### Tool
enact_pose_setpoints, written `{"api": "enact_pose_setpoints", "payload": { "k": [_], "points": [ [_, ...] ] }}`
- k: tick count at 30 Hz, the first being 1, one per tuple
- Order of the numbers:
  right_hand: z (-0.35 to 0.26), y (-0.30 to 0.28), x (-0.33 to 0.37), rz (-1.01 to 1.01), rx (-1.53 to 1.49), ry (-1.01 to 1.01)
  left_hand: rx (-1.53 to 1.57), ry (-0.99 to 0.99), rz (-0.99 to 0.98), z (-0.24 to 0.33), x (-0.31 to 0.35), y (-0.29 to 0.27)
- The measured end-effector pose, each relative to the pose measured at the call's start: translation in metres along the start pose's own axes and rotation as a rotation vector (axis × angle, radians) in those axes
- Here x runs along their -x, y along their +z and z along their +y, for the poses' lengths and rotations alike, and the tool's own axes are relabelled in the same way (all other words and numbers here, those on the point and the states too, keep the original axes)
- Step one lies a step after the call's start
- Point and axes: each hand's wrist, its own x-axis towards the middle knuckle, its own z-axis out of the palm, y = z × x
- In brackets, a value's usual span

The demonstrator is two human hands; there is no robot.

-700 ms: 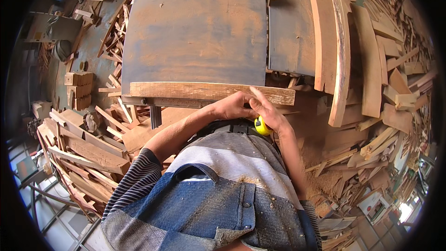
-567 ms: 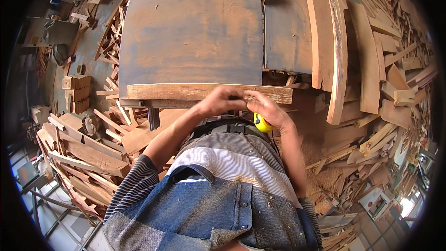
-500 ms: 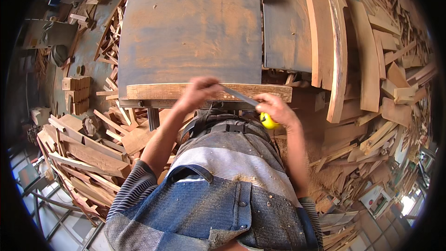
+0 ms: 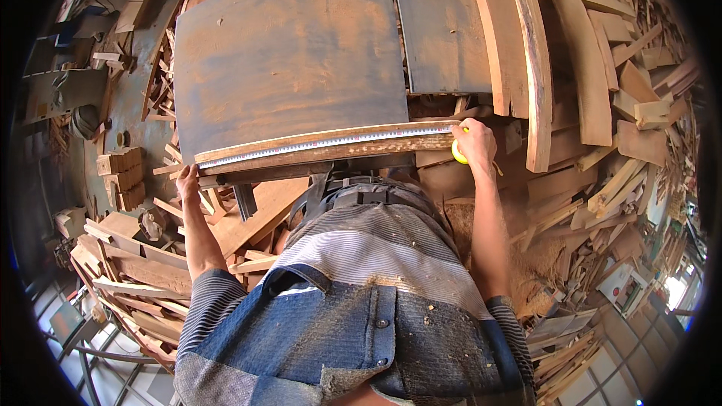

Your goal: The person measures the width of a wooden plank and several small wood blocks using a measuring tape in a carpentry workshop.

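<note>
A yellow tape measure (image 4: 458, 153) sits in my right hand (image 4: 477, 143), whose fingers wrap round its case at the right end of a narrow wooden board (image 4: 353, 152). From there the white blade (image 4: 323, 140) runs out straight along the board's length. At the board's left end, my left hand (image 4: 187, 182) is closed on the blade's tip. The hook itself is hidden by the fingers. The board lies along the near edge of a metal machine table (image 4: 293, 60) dusted with sawdust.
Long planks (image 4: 530, 68) lie over a second metal surface (image 4: 444, 37) to the right. Offcuts are heaped on the far right. More scrap wood (image 4: 143, 256) piles up at the lower left, near stacked blocks (image 4: 120, 173). Sawdust (image 4: 481, 237) covers the ground beside me.
My hands have moved apart, the left to the board's left end and the right to its right end. The tape blade, short before, now stretches along the board.
</note>
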Motion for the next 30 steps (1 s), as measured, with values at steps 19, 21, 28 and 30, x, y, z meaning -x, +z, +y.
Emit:
{"api": "enact_pose_setpoints", "payload": {
  "k": [19, 21, 28, 30],
  "points": [
    [0.01, -0.005, -0.007, -0.01, -0.008, 0.011, -0.322, 0.287, 0.081, 0.029, 0.036, 0.026],
    [0.01, -0.006, -0.008, -0.018, -0.016, 0.017, -0.316, 0.316, 0.108, 0.027, 0.037, 0.029],
    [-0.008, -0.028, 0.017, -0.091, -0.164, -0.225, -0.59, 0.296, 0.37, 0.032, 0.053, 0.043],
    [-0.009, -0.033, 0.033, -0.189, -0.344, -0.495, -0.374, 0.298, 0.393, 0.085, 0.098, 0.082]
  ]
}}
